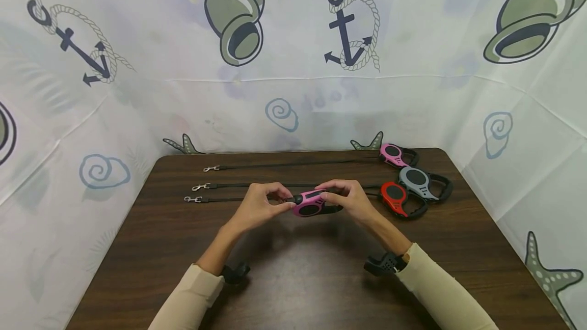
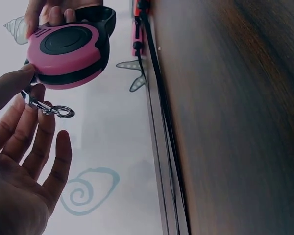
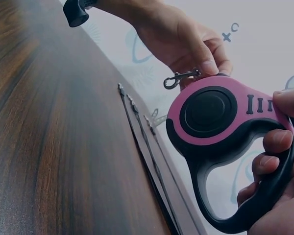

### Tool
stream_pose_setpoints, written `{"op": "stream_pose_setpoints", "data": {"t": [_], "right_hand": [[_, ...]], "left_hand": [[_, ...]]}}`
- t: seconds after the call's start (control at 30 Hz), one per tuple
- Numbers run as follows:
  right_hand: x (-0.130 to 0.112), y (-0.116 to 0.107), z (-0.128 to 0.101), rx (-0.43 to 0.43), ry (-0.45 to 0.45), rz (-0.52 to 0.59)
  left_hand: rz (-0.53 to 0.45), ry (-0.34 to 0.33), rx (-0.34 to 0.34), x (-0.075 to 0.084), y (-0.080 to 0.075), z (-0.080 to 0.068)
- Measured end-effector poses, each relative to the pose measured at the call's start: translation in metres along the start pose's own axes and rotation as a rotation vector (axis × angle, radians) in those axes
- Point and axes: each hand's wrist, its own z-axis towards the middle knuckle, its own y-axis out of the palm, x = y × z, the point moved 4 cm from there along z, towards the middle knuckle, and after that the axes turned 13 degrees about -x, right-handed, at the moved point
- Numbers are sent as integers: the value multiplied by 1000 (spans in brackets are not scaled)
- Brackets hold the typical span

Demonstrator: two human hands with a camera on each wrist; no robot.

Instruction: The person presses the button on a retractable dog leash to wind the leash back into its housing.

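Left hand (image 1: 259, 202) pinching the metal clip (image 2: 49, 108) at the nose of the pink leash reel (image 1: 312, 203), right hand (image 1: 348, 198) clenched round its black handle, held above the dark table (image 1: 284, 279). Probably drawing out the cord: calls for a steady leftward pull. Beyond, three extended leashes (image 1: 284, 186), red reel (image 1: 394, 198) just beside, crowding that path.

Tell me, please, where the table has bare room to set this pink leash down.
The near half of the table, between the sleeves and out to both side edges, is bare. The far half is crowded: three stretched leashes, with the pink, grey and red cases at far right.
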Motion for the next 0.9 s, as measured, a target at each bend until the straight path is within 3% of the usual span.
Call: {"op": "stream_pose_setpoints", "data": {"t": [0.53, 0.9], "right_hand": [[7, 0, 2, -1, 40, -6], [25, 10, 7, -24, 147, 152]], "left_hand": [[-11, 8, -7, -5, 3, -1], [-61, -49, -152, -18, 8, -5]]}}
